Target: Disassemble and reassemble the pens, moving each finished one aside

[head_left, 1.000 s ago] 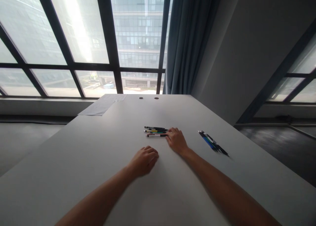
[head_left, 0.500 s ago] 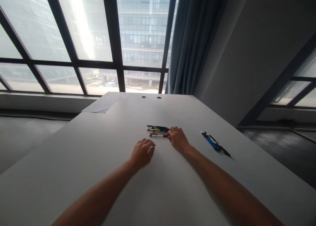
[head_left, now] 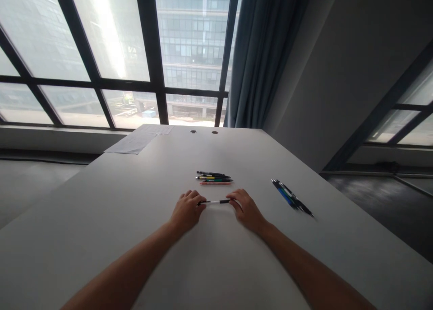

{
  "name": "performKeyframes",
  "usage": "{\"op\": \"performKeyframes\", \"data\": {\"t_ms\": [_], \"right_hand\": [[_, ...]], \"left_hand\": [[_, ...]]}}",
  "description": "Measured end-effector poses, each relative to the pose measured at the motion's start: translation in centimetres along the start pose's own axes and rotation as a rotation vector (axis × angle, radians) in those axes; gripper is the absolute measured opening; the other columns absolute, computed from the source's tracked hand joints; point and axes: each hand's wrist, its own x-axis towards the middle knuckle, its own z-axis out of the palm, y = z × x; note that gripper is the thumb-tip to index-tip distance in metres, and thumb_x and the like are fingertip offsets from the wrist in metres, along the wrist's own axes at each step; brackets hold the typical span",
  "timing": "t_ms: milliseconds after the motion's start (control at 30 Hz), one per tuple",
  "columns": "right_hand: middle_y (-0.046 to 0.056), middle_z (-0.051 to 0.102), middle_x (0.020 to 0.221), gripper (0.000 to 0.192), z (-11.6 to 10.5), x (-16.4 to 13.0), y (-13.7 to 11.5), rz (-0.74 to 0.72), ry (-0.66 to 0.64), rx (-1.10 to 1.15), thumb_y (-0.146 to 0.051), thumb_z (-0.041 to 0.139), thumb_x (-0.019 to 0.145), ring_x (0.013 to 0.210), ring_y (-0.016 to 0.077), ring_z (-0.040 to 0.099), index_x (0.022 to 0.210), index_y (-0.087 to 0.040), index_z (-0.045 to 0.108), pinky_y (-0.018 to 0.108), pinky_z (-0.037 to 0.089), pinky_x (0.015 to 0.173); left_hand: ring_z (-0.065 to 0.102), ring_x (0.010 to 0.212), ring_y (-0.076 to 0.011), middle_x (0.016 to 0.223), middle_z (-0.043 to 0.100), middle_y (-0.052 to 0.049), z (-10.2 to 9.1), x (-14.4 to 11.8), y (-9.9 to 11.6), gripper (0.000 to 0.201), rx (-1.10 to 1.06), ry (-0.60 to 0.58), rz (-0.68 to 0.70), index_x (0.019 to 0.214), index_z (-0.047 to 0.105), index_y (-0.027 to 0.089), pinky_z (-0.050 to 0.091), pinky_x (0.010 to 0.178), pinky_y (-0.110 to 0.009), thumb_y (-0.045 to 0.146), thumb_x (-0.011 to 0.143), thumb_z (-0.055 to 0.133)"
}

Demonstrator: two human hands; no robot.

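pen (head_left: 214, 202) between both hands, mid-table

White table (head_left: 135, 219), pens (head_left: 214, 178), paper (head_left: 135, 141)

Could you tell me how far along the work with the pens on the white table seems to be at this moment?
Seemingly done: a few dark and blue pens lie bunched at the right of the white table. In hand: the left hand and right hand grip the two ends of one white pen with black ends. Left: a small row of coloured pens lies just beyond, untouched.
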Motion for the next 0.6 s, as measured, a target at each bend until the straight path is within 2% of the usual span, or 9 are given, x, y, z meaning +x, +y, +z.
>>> {"op": "performKeyframes", "data": {"t_ms": [100,233,367,467,600], "right_hand": [[0.008,0.062,0.093,0.022,0.2,-0.2,0.0,0.057,0.038,0.005,-0.030,0.045,0.095,0.092,0.0216,0.053,0.103,-0.019,0.063,0.036,0.045,0.083],[0.006,0.063,0.091,0.033,0.2,-0.5,-0.3,0.080,-0.063,-0.030,-0.038,0.039,0.099,0.090,0.0204,0.054,0.095,-0.020,0.065,0.036,0.041,0.083],[0.006,0.063,0.089,0.039,0.3,-0.6,-0.6,0.079,-0.080,-0.018,-0.046,0.036,0.099,0.089,0.0202,0.054,0.090,-0.019,0.064,0.035,0.038,0.082],[0.006,0.063,0.088,0.042,0.3,-0.5,-0.6,0.074,-0.067,-0.016,-0.049,0.033,0.099,0.087,0.0199,0.054,0.089,-0.019,0.062,0.034,0.037,0.081],[0.006,0.063,0.085,0.046,0.1,-0.4,-0.5,0.038,0.008,-0.032,-0.051,0.029,0.099,0.083,0.0192,0.054,0.087,-0.018,0.060,0.033,0.036,0.079]], "left_hand": [[0.056,0.089,-0.0205,0.093,0.062,-0.007,-0.4,-0.1,0.6,0.018,-0.055,0.081,0.062,0.097,0.065,0.020,0.049,0.079,-0.035,0.026,0.092,0.049],[0.056,0.089,-0.0199,0.092,0.061,-0.008,-1.3,-0.3,1.3,0.020,-0.079,0.218,0.134,0.094,0.063,0.020,0.049,0.078,-0.034,0.029,0.095,0.046],[0.059,0.085,-0.0190,0.090,0.065,-0.007,-1.7,-0.7,1.7,0.018,-0.125,0.287,0.164,0.094,0.062,0.020,0.049,0.075,-0.032,0.030,0.095,0.047],[0.060,0.080,-0.0181,0.085,0.067,-0.006,-1.4,-0.9,1.6,0.018,-0.134,0.302,0.149,0.095,0.063,0.019,0.050,0.071,-0.031,0.031,0.094,0.050],[0.060,0.069,-0.0156,0.078,0.066,-0.005,-1.0,-1.0,1.3,0.025,-0.105,0.290,0.039,0.096,0.066,0.019,0.048,0.064,-0.027,0.038,0.094,0.050]]}}
